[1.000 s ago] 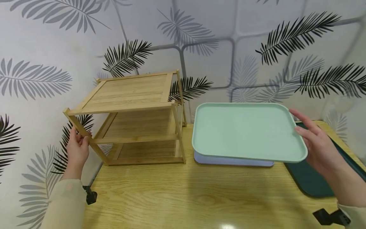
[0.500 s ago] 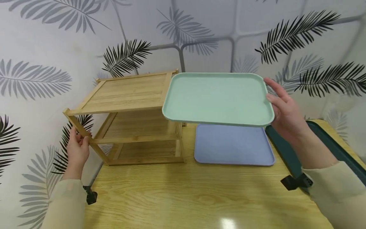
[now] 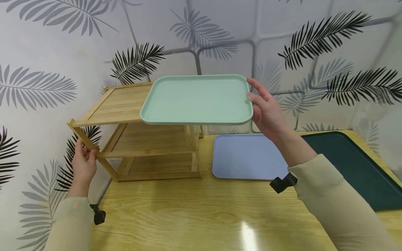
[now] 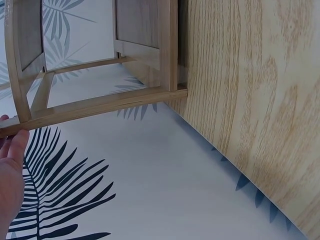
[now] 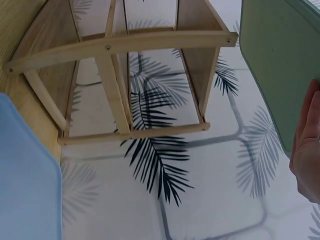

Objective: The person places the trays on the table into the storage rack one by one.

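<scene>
A mint-green tray is held up at its right end by a person's right hand above a pale wooden bench, its left part in front of and over the right side of a three-tier wooden rack. The right hand's fingers are parted just enough to pinch the tray's short right edge, the thumb on the upper rim, the index finger stretched toward the far corner; in the right wrist view, fingers lie against the tray's outer side. The tray is roughly level, and whether it touches the rack's top shelf cannot be told.

At left, the person's left hand grips the rack's left near post at about the height of the middle shelf, fingers and thumb closed around the wood. The rack stands on the far left of the bench, its left near foot by the bench's left edge, as the left wrist view shows.

Just right of the rack, a lavender-blue tray lies flat on the bench, partly hidden by the right forearm. Farther right lies a larger-looking dark green tray, also partly covered by the arm. Both arms wear cream sleeves, with a small black device at each wrist. Behind, a pale wall carries black and gray leaf prints; light glares off the near bench.
</scene>
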### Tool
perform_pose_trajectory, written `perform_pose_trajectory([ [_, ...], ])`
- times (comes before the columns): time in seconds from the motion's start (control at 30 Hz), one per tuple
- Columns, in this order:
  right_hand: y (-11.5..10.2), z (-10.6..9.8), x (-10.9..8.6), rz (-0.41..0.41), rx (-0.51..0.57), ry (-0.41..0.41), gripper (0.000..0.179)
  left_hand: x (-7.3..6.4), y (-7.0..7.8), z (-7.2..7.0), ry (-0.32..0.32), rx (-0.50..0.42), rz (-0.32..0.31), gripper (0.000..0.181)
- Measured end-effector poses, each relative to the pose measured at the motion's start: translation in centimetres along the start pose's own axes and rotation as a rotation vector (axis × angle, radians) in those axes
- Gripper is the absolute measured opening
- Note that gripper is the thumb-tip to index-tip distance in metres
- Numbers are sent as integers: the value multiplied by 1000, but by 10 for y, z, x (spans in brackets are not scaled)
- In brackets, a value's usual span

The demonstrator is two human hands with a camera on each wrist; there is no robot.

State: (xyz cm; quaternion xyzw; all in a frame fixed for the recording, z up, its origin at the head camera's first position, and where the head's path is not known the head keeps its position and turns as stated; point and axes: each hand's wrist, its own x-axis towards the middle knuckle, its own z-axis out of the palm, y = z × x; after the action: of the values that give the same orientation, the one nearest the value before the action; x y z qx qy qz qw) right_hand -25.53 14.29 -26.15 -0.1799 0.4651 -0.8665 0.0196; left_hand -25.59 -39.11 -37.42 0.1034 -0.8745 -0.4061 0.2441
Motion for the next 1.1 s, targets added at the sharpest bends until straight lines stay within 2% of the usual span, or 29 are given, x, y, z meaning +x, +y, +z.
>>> perform_pose_trajectory([
  [0.43, 35, 31, 30, 78, -104, 36, 53, 0, 0, 1, 2, 0, 9, 56],
  [0.8, 62, 44, 51, 125, -63, 126, 54, 0, 0, 1, 12, -5, 7, 57],
  [0.97, 70, 53, 57, 122, -167, 108, 55, -1, 0, 1, 11, -9, -10, 58],
  [1.1, 72, 50, 56, 68, -368, 58, 52, -1, -1, 1, 20, 1, -3, 57],
])
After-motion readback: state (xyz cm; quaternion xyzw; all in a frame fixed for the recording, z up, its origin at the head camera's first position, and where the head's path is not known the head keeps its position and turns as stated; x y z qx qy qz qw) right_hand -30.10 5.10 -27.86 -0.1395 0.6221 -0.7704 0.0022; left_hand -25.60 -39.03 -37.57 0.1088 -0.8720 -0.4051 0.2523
